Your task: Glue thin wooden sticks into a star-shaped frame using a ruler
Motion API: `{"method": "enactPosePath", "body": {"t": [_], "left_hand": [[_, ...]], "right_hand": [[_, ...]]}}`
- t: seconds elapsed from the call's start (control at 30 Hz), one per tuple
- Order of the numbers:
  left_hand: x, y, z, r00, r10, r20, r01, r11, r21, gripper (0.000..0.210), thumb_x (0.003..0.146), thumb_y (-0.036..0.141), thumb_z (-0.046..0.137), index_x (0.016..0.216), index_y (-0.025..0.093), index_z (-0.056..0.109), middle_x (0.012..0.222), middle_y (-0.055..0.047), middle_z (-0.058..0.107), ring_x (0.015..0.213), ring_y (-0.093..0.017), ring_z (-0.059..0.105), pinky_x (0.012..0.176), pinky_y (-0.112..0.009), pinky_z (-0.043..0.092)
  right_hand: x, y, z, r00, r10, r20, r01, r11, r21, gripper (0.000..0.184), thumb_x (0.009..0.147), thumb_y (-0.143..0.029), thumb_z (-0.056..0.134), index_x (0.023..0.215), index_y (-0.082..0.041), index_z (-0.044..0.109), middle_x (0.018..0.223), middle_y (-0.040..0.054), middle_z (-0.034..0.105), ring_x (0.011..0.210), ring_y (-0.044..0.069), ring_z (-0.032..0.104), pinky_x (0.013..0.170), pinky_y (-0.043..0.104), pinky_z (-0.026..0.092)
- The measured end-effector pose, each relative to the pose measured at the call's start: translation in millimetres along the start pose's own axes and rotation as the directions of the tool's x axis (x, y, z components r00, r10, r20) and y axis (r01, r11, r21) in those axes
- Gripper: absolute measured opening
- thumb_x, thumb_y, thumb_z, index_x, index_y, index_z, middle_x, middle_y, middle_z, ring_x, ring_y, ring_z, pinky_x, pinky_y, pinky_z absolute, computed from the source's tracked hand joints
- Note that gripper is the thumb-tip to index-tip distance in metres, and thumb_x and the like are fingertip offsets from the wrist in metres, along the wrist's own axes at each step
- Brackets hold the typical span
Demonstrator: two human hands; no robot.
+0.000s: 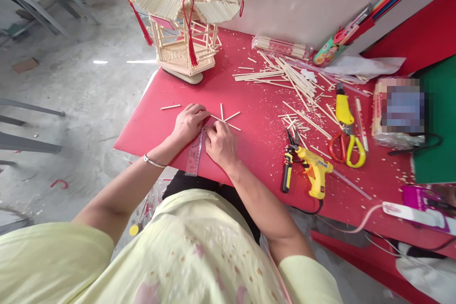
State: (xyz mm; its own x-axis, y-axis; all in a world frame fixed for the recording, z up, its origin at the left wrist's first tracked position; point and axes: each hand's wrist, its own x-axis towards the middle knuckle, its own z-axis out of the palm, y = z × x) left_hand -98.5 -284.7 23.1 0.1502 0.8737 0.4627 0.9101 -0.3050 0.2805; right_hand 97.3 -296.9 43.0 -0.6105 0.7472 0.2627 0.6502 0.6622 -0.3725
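Several short wooden sticks point(232, 116) lie in a star shape on the red tabletop, meeting at one centre. My left hand point(191, 122) rests at the left of the star, fingers bent and pressed together, the fingertips by the end of one stick. Close beside it, my right hand point(221, 143) is curled just below the star's centre, thumb and forefinger nearly meeting. Between both hands a clear plastic ruler point(194, 154) points away from me, its far end partly covered by them. What the fingers pinch is hidden. One loose stick point(171, 107) lies left of my left hand.
A stick-built pagoda model point(185, 64) with red tassels stands at the back left. Right of me lie a stick pile point(297, 78), pliers point(288, 166), a yellow glue gun point(315, 171) and red-yellow cutters point(346, 140). Farther right is a white power strip point(409, 211).
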Motion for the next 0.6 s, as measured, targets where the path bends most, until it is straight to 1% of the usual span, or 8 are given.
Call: {"method": "enactPosePath", "body": {"t": [0.2, 0.4, 0.6], "left_hand": [[0.4, -0.7, -1.1, 0.999, 0.032, -0.011, -0.032, 0.999, 0.013, 0.036, 0.095, 0.008, 0.05, 0.108, 0.022, 0.081, 0.111, -0.01, 0.076, 0.095, -0.023, 0.063, 0.083, -0.037, 0.053], [0.6, -0.6, -0.8, 1.0, 0.027, 0.001, -0.027, 0.999, 0.029, 0.038, 0.094, 0.008, 0.049, 0.109, 0.022, 0.081, 0.111, -0.009, 0.076, 0.096, -0.023, 0.063, 0.083, -0.037, 0.053], [-0.5, -2.4, 1.4, 0.999, 0.034, -0.01, -0.034, 0.999, 0.02, 0.038, 0.093, 0.006, 0.049, 0.109, 0.021, 0.08, 0.111, -0.009, 0.076, 0.096, -0.023, 0.062, 0.084, -0.036, 0.052]], "right_hand": [[0.3, -0.5, -0.1, 1.0, 0.001, 0.008, -0.001, 1.0, -0.012, 0.031, 0.107, -0.02, 0.052, 0.126, -0.022, 0.077, 0.116, 0.0124, 0.065, 0.113, 0.028, 0.057, 0.082, 0.036, 0.051], [0.1, -1.3, -0.3, 1.0, 0.003, 0.003, -0.003, 1.0, -0.007, 0.032, 0.107, -0.02, 0.052, 0.128, -0.022, 0.076, 0.116, 0.012, 0.065, 0.114, 0.028, 0.057, 0.081, 0.036, 0.05], [-0.4, -0.3, 1.7, 1.0, -0.002, 0.003, 0.002, 1.0, 0.002, 0.031, 0.107, -0.02, 0.052, 0.127, -0.022, 0.077, 0.115, 0.0124, 0.065, 0.113, 0.028, 0.057, 0.087, 0.037, 0.051]]}}
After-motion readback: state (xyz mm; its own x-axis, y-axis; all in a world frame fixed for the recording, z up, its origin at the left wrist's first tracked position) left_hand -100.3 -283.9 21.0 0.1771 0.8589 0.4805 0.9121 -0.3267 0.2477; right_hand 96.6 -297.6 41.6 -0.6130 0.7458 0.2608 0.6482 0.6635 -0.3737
